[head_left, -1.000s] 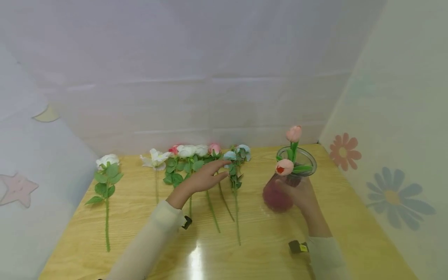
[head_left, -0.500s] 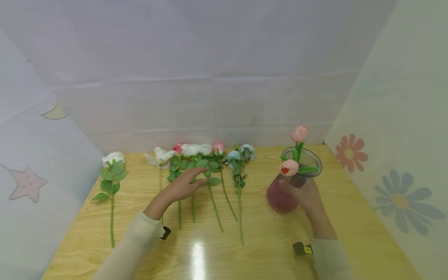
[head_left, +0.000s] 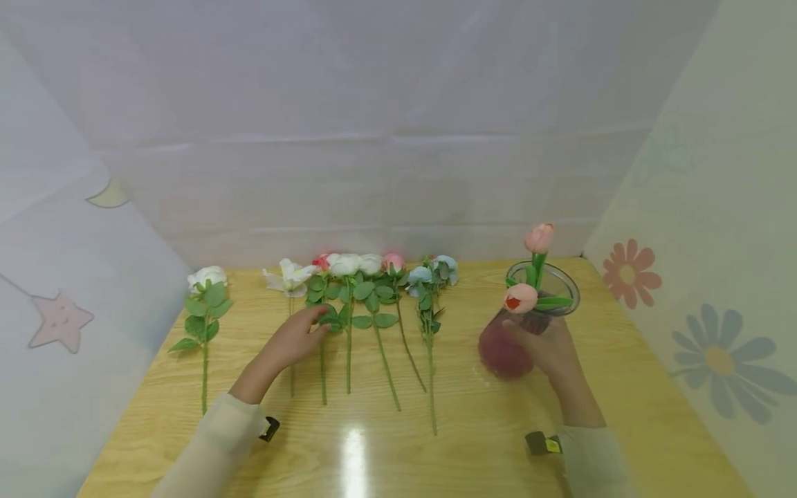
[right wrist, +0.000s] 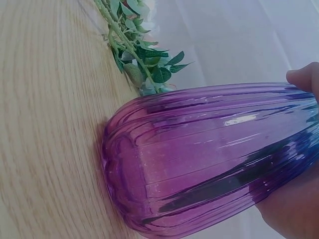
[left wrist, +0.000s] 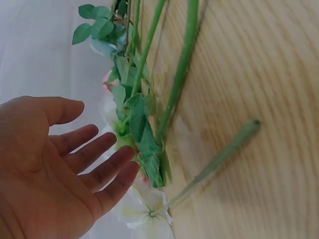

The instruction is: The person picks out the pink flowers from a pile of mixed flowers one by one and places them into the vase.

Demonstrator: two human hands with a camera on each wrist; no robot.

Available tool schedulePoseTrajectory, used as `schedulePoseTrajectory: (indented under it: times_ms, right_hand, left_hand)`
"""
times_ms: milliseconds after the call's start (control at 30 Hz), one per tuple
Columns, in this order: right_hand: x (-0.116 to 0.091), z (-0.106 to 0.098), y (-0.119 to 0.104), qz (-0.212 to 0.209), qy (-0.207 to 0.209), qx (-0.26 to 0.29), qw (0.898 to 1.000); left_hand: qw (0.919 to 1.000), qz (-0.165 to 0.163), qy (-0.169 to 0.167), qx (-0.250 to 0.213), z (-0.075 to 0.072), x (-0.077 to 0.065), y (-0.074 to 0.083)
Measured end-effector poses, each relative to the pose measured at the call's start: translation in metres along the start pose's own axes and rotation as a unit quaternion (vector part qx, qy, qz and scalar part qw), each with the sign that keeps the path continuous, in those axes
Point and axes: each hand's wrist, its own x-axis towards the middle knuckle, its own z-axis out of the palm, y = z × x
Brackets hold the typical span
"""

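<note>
My right hand (head_left: 553,344) grips the neck of a ribbed glass vase (head_left: 504,349), purple in the right wrist view, which stands on the wooden table. Two pink tulips (head_left: 539,239) rise from its mouth. My left hand (head_left: 296,340) hovers over the row of artificial flowers, fingers spread and loosely bent with nothing held. Close to it lie a white flower with broad open petals (head_left: 290,277) and a green stem (left wrist: 182,69) with leaves. In the left wrist view, the fingertips seem near the leaves (left wrist: 144,129); contact cannot be told.
White roses (head_left: 345,264), a pink rose (head_left: 393,261) and blue flowers (head_left: 420,277) lie along the table's back edge, stems toward me. Another white rose (head_left: 207,278) lies apart at far left. Cloth walls (head_left: 386,173) enclose the back and sides.
My left hand has moved leftward, from near the blue flowers to beside the white open-petalled flower. The right hand keeps its hold on the vase. The head view has shifted slightly.
</note>
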Motion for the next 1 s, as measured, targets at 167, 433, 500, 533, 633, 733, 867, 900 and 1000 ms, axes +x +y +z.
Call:
schedulePoseTrajectory:
  times_ms: [167,433,500,533,633,733,867,900,1000]
  right_hand:
    - [0.001,-0.001,0.001,-0.002,0.0,0.005,1.0]
    - [-0.001,-0.002,0.0,-0.017,0.001,0.029,0.999]
    - [-0.001,-0.002,0.0,-0.018,0.001,0.027,0.999]
    - [-0.001,-0.001,-0.001,-0.018,0.001,0.028,0.999]
    - [0.0,-0.001,-0.001,-0.017,0.001,0.022,1.0]
    - [0.0,-0.001,-0.001,-0.012,0.0,0.015,1.0]
    - [0.0,-0.001,-0.001,-0.004,-0.003,0.009,1.0]
    - [0.0,-0.001,0.0,-0.004,-0.003,0.008,1.0]
    - [-0.001,0.0,0.001,-0.006,-0.002,0.01,1.0]
  left_hand:
    - [0.9996,-0.025,-0.001,-0.013,-0.001,-0.005,-0.007]
    - [0.9971,-0.075,-0.011,-0.007,0.006,-0.006,-0.013]
    - [0.9959,-0.088,-0.021,-0.005,0.009,-0.007,-0.014]
    - [0.9952,-0.094,-0.025,-0.006,0.01,-0.007,-0.014]
    - [0.9939,-0.105,-0.031,-0.006,0.013,-0.007,-0.014]
    - [0.9937,-0.108,-0.027,0.005,0.015,-0.005,-0.014]
    - [0.9935,-0.108,-0.018,0.033,0.018,-0.003,-0.013]
    - [0.9933,-0.107,-0.016,0.041,0.018,-0.003,-0.013]
    - [0.9917,-0.112,-0.01,0.061,0.02,0.0,-0.012]
